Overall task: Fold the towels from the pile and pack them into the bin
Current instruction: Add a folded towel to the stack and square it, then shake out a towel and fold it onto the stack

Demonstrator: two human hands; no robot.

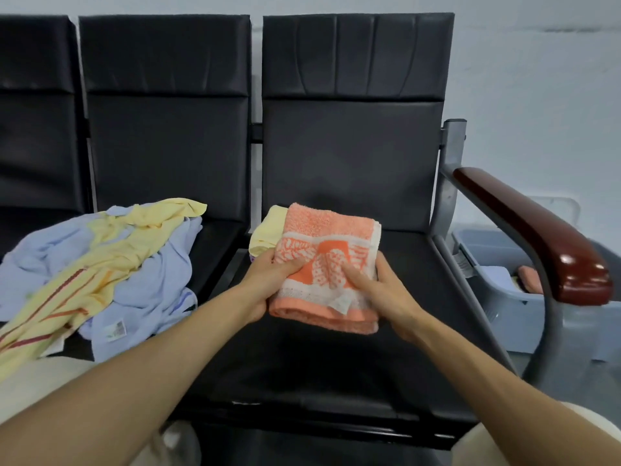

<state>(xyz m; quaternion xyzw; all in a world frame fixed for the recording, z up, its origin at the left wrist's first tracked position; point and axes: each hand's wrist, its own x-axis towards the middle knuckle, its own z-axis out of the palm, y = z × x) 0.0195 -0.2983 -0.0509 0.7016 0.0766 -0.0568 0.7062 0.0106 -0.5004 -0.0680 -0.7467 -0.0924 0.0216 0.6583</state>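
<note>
The folded orange towel (pixel 327 260) is between the two hands, just above the black surface (pixel 336 364). The left hand (pixel 268 284) grips its left edge, with the thumb on top. The right hand (pixel 383 297) holds the right edge, with one finger lying across the top. Just behind the left hand lies a folded yellow towel (pixel 265 237). Further left of that hand is the pile (pixel 111 264) of blue and yellow towels. To the right of the right hand, beyond the armrest (pixel 537 230), stands the bin (pixel 504 297).
</note>
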